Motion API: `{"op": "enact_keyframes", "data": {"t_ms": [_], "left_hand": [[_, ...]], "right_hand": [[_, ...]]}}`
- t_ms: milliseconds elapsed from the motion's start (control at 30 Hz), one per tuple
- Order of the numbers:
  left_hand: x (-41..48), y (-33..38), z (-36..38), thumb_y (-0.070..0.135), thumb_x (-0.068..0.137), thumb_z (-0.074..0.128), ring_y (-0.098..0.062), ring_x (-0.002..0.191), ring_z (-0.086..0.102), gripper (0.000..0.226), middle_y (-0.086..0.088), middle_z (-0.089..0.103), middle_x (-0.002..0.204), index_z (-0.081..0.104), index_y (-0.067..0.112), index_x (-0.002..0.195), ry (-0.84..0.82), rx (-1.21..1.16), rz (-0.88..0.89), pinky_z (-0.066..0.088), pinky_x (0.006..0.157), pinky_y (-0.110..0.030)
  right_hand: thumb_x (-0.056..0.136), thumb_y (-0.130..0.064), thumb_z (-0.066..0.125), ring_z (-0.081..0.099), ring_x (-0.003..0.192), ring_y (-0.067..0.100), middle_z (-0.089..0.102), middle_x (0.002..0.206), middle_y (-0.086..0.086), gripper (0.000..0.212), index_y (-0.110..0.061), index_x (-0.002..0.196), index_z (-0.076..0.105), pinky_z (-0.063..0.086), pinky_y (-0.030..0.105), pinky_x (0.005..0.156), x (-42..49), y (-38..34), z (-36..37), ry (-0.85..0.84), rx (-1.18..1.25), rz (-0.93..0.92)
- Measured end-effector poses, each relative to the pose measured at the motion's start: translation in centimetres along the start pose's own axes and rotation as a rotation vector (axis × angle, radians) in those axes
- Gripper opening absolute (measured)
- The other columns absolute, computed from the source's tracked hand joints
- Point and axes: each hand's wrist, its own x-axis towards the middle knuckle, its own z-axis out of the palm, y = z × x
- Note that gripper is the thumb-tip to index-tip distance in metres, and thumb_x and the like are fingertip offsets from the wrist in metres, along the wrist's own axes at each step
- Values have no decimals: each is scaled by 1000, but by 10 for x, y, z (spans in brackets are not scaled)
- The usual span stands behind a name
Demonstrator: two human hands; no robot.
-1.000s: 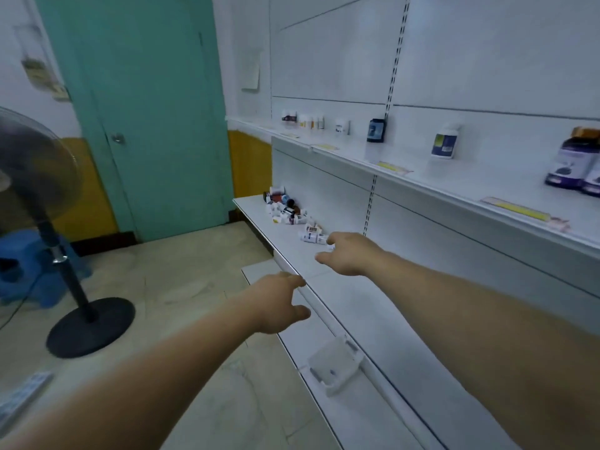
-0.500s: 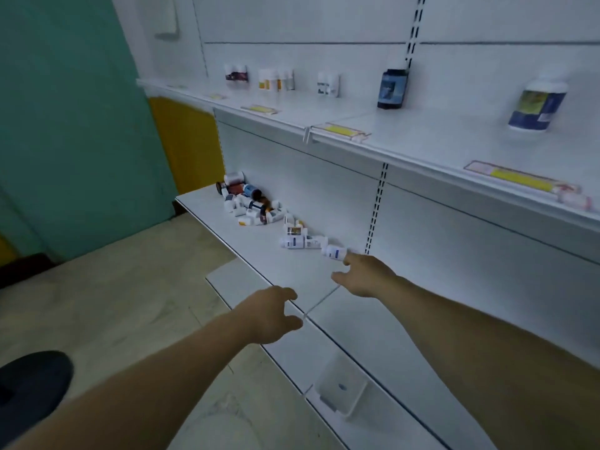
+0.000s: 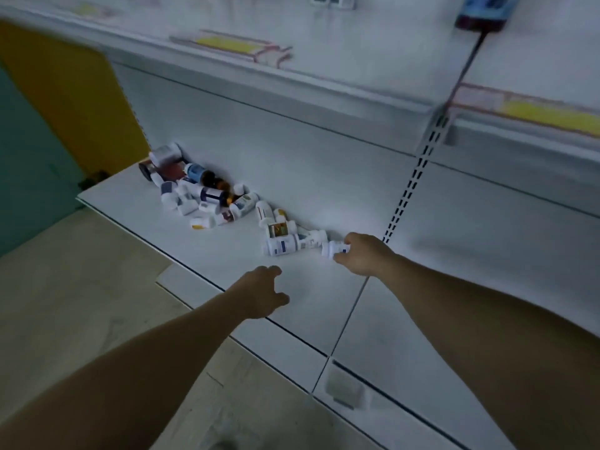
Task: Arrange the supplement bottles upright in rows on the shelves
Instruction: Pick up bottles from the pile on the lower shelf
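Several supplement bottles (image 3: 201,193) lie toppled in a heap at the back left of the white lower shelf (image 3: 227,254). A smaller cluster of white bottles (image 3: 282,237) trails right from it along the back panel. My right hand (image 3: 363,254) reaches the end of that trail and its fingers curl round a small white bottle (image 3: 332,248) that lies on its side. Above the shelf's front edge hovers my left hand (image 3: 263,295), fingers loosely curled and holding nothing.
An upper shelf (image 3: 341,79) with yellow price strips (image 3: 233,45) overhangs the work area. A dark bottle (image 3: 483,11) stands on it at the top right. A slotted upright (image 3: 418,177) divides the back panel. Beige floor (image 3: 81,303) lies left, with a lower shelf below.
I have stepped closer and looked down; the pile now fills the middle of the view. My right hand has moved forward and closed its fingers round the nearest white bottle.
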Motion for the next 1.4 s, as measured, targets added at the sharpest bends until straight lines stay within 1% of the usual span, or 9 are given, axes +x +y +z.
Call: {"op": "enact_keyframes", "data": {"t_ms": [333, 500, 633, 733, 900, 1000, 1133, 1233, 1400], "left_hand": [[155, -63, -1, 41, 79, 69, -34, 121, 43, 87, -15, 38, 136, 18, 17, 146, 178, -96, 34, 40, 98, -42], [190, -74, 32, 37, 82, 66, -32, 111, 50, 74, -11, 50, 124, 27, 19, 141, 322, -138, 56, 45, 92, -45], [174, -79, 36, 28, 77, 74, -21, 89, 55, 54, 0, 56, 101, 43, 17, 121, 408, -426, 82, 46, 75, -32], [136, -77, 25, 24, 73, 78, -15, 75, 55, 36, 3, 57, 87, 51, 22, 97, 355, -696, 40, 45, 60, -27], [48, -59, -27, -4, 82, 57, -27, 96, 65, 31, -11, 63, 104, 61, 22, 99, 61, -1471, 62, 56, 74, -41], [-4, -38, -57, -3, 86, 43, -25, 91, 65, 40, -6, 68, 100, 65, 25, 103, -100, -1557, 168, 56, 70, -41], [-62, -7, -78, 7, 87, 39, -25, 93, 60, 38, -7, 63, 106, 57, 19, 118, -325, -1641, 251, 53, 73, -40], [-103, 12, -84, 14, 76, 46, -25, 84, 65, 32, -13, 66, 96, 63, 8, 103, -519, -1735, 329, 56, 72, -36], [-168, 55, -78, 28, 77, 55, -19, 68, 65, 33, -13, 68, 89, 73, 8, 95, -646, -1487, 414, 55, 60, -28]], "right_hand": [[86, -30, 62, 53, 112, 30, 53, 128, 12, 50, -12, 130, 48, 44, 31, 86, 81, -1, 64, 43, -131, 163], [90, -20, 56, 27, 132, 32, 22, 150, 12, 69, -13, 147, 17, 35, 43, 102, 108, 15, 89, 39, -351, 180], [86, -29, 59, 39, 118, 31, 40, 130, 13, 51, -13, 130, 41, 37, 38, 91, 97, 14, 92, 128, -474, 221], [77, -41, 68, 55, 100, 26, 55, 113, 7, 50, -13, 114, 47, 44, 32, 77, 63, 7, 92, 113, -24, 240], [64, -31, 77, 64, 75, 14, 62, 96, 0, 61, -29, 116, 45, 52, 28, 58, -24, -49, 75, 133, 1081, 305], [79, -35, 70, 59, 61, 11, 64, 81, 2, 24, -26, 99, 60, 46, 25, 53, -74, -82, 56, 220, 1479, 276], [92, -46, 51, 56, 63, 16, 65, 73, 0, 27, -22, 99, 61, 46, 27, 55, -143, -113, 28, 346, 1761, 288], [91, -50, 48, 53, 63, 17, 61, 81, 6, 34, -19, 99, 61, 43, 29, 62, -196, -133, 16, 461, 1939, 294], [72, -56, 55, 61, 74, 19, 65, 80, 5, 55, -17, 110, 59, 48, 34, 68, -287, -142, 4, 620, 1864, 256]]}}
